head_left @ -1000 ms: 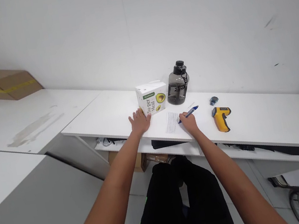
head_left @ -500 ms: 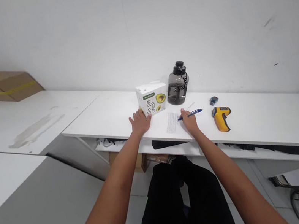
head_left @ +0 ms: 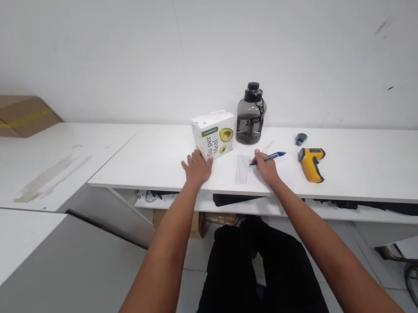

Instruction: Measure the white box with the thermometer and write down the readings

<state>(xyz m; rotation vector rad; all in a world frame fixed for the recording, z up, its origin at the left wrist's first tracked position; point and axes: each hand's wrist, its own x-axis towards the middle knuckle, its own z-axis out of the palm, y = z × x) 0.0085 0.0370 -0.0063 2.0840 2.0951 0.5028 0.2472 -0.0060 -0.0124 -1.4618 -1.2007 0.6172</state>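
blue pen (head_left: pixel 275 155), held at a low slant, tip left, at right edge of dense handwriting patch (head_left: pixel 241 169), white Su-per Meal box (head_left: pixel 213 147), avocado print, upright, far-left of pen

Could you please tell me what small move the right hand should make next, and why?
Probably a short stroke with the blue pen: the right hand grips it, with its tip at the right edge of the patch of writing, while the left hand lies beside the white box.
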